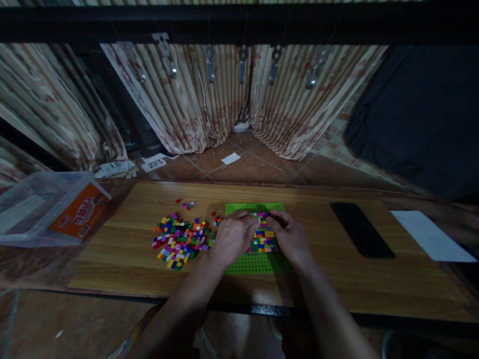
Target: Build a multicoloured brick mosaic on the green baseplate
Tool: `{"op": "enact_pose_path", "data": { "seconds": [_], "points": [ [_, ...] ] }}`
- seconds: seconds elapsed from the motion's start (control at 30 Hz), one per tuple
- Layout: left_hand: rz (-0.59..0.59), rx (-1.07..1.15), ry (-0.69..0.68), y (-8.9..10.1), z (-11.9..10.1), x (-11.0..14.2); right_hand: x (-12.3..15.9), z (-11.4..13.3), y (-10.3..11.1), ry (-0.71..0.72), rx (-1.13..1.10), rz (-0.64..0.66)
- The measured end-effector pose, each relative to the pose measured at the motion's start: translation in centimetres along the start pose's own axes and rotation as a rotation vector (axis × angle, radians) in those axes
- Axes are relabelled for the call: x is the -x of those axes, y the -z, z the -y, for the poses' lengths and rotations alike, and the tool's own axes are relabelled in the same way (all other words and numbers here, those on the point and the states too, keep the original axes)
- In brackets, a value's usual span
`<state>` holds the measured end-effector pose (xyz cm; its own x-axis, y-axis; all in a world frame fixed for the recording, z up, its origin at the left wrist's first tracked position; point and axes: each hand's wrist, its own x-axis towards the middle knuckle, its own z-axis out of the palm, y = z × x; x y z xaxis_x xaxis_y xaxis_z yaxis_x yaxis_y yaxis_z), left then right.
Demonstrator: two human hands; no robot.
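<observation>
Handling bricks [265, 240] on green baseplate [249, 264]

A green baseplate [247, 265] lies flat on the table [116, 234], multicoloured bricks [266, 241] across its middle.

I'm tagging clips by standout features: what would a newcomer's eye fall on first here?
Probably the bright green studded plastic baseplate on the wood-grain table, with the left hand and right hand over its multicoloured plastic bricks. Next, the loose heap of small multicoloured plastic bricks to its left. Farther left sits the clear plastic box with an orange label.
</observation>
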<state>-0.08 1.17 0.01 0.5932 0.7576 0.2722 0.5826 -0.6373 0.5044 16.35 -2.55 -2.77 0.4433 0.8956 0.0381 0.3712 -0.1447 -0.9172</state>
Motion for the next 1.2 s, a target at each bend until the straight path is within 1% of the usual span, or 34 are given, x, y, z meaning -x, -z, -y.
{"op": "enact_pose_path", "data": {
  "seconds": [0.07,0.13,0.2,0.23,0.27,0.33,0.5,0.63,0.77,0.9,1.0,1.2],
  "points": [
    [0.000,0.031,0.027,0.0,0.0,0.0,0.3,0.4,0.3,0.099,0.021,-0.011],
    [0.001,0.054,0.054,0.1,-0.1,-0.1,0.6,1.0,0.5,0.246,0.029,0.008],
    [0.004,0.072,0.075,0.3,-0.1,-0.1,0.9,1.4,0.5,0.364,0.017,0.081],
    [0.007,0.081,0.082,0.3,-0.2,-0.1,1.0,1.5,0.5,0.394,0.012,0.121],
    [0.010,0.090,0.088,0.4,-0.2,-0.1,1.1,1.6,0.4,0.408,0.011,0.152],
    [0.019,0.110,0.096,0.5,-0.3,-0.2,1.2,1.6,0.3,0.415,0.016,0.173],
    [0.023,0.189,0.109,0.5,-0.2,-0.3,1.1,1.3,0.2,0.424,0.053,0.132],
    [0.031,0.221,0.141,0.5,-0.2,-0.3,1.1,1.2,0.3,0.456,0.095,0.124],
    [0.013,0.237,0.155,0.3,-0.1,-0.2,1.1,1.3,0.3,0.480,0.117,0.119],
    [0.003,0.195,0.125,-0.1,0.0,-0.1,1.1,1.3,0.2,0.486,0.155,0.142],
    [-0.009,0.135,0.108,-0.4,0.0,0.0,1.1,1.1,0.1,0.502,0.216,0.133],
    [0.015,-0.019,0.125,-0.1,-0.4,0.3,1.1,0.8,0.2,0.555,0.347,0.096]
  ]
}}
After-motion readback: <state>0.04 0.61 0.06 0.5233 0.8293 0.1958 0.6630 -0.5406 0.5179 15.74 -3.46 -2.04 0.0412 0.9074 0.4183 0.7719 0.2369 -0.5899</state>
